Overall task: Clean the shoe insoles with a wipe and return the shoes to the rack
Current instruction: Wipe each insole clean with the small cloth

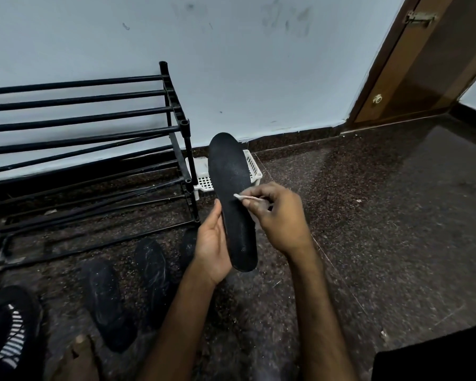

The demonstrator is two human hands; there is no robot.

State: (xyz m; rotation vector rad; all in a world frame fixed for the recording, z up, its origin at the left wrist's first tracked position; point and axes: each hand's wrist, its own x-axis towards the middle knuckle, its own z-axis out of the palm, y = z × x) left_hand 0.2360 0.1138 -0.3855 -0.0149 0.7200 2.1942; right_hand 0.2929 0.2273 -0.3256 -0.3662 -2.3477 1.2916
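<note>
Black foam insole (232,204) stands almost upright in front of me, above the floor (368,215) and just right of the shoe rack (94,149), its toe end pointing up. My left hand (212,251) grips it at the lower, heel part: the thumb lies along the left edge and the fingers go behind it, so I cannot see them. My right hand (278,215) has its fingers curled and pinches one small white wipe (245,198), which it presses on the middle of the insole. On the floor I count two more dark insoles (107,303), lying side by side and dusty, and a third dark shape (188,246), half hidden behind my left hand, which I cannot identify for sure. One shoe (8,334) with white stripes is cut off by the lower left corner. One white basket (254,169) stands behind the held insole, mostly covered by it.
</note>
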